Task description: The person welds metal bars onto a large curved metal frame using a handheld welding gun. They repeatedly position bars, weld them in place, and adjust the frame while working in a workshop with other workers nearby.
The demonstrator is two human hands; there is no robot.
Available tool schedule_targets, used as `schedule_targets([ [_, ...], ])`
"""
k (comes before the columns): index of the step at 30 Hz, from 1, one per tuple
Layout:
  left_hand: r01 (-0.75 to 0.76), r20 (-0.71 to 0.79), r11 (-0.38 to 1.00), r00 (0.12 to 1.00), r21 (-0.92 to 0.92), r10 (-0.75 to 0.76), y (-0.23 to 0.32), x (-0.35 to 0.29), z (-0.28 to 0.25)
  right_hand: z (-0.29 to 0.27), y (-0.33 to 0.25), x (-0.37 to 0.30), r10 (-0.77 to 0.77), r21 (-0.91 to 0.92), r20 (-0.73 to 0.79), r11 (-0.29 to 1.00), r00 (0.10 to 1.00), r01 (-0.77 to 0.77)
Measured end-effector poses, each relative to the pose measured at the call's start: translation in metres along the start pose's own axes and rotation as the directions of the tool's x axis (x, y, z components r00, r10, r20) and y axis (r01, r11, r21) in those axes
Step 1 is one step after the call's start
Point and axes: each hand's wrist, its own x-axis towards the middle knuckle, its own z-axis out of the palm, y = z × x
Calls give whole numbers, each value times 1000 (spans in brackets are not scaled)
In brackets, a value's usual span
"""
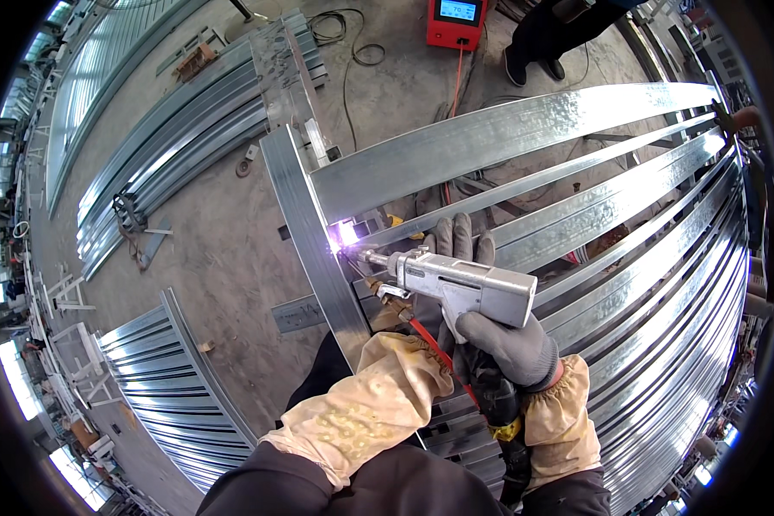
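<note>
My gloved right hand is closed round the grip of a silver handheld welding gun. On the gun's far side, the grey-gloved fingers of my left hand show above its body, curled against it; the palm is mostly hidden. At the nozzle a violet-white flash glows where a flat metal slat meets the upright end rail of a galvanised frame. A red hose and a thick black cable trail from the gun toward me. Tan protective sleeves cover both forearms.
Parallel slats fan out to the right, where another person's hand touches their ends. A red machine with a lit screen stands beyond, near a person's legs. Stacked metal profiles and a slatted panel lie left.
</note>
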Motion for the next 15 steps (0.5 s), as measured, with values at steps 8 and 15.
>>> schedule_targets([
  [8,10,-36,1000,999,10,-9,-2,1,3,1,-7,-3,55,7,27,998,998,-55],
  [15,18,-88,1000,996,14,-16,-1,2,7,5,-10,-8,90,24,-9,996,996,-89],
])
